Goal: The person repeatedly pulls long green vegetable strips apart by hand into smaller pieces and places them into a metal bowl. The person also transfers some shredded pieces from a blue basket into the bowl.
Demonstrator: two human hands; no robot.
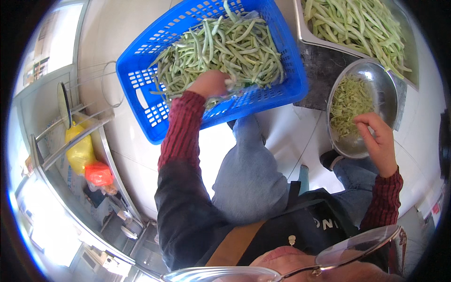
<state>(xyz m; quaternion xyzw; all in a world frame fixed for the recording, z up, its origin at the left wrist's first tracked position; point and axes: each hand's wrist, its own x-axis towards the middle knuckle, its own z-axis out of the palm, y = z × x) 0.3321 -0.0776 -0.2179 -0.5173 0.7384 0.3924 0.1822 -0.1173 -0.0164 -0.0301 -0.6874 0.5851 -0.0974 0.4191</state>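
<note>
My left hand [212, 84] reaches over the near side of a blue plastic basket [299, 75], at the edge of a heap of green bean pods [225, 46]. It is blurred, and whether its fingers hold a pod cannot be told. My right hand [375, 135] hovers over the near right rim of a round metal bowl [385, 98], thumb and forefinger close together, with nothing plainly seen between them. Small green bean trimmings [347, 105] lie in the bowl's left part. Beyond the bowl, a rectangular metal tray [410, 46] holds many long green bean pods [356, 26].
A dark board or low surface [315, 75] lies between basket and bowl. Pale floor tiles [299, 137] show around my legs. On the left stands a metal rack [70, 141] with a yellow bag [79, 146] and a red bag [99, 173].
</note>
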